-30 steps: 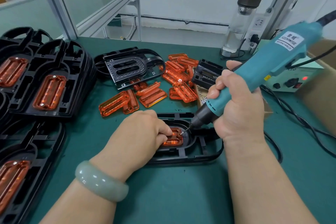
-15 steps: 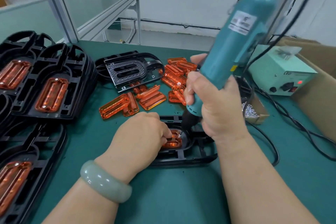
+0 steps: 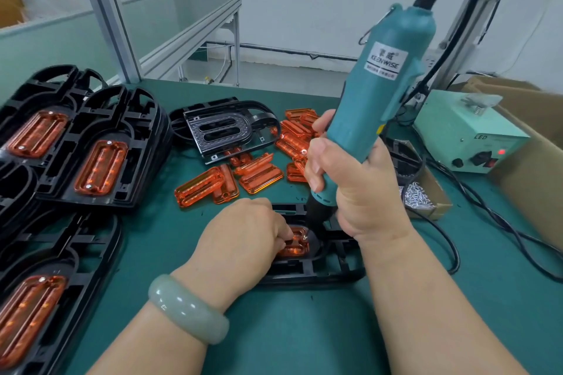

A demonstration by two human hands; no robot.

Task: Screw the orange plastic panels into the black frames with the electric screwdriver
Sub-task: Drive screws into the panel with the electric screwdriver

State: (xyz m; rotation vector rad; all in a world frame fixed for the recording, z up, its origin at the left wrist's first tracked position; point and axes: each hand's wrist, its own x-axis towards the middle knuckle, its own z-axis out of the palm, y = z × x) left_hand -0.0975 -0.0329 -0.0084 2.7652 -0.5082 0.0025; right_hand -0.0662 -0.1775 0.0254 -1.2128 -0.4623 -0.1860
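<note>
A black frame (image 3: 320,271) lies on the green mat in front of me with an orange panel (image 3: 297,248) seated in it. My left hand (image 3: 240,240) covers most of the panel, its curled fingertips pressing down on it. My right hand (image 3: 353,189) grips the teal electric screwdriver (image 3: 377,91), which stands nearly upright. Its black nose points down at a screw on the panel's far right corner. Loose orange panels (image 3: 259,175) lie in a heap beyond the frame.
Stacks of black frames with orange panels fitted (image 3: 100,158) fill the left side. An empty black frame (image 3: 222,128) sits behind the heap. A small cardboard box of screws (image 3: 420,199) and a pale green power supply (image 3: 469,134) with cables are on the right.
The screwdriver has swung from a low slant to nearly upright, and its tip has come down onto the panel's corner. My left hand stays on the panel.
</note>
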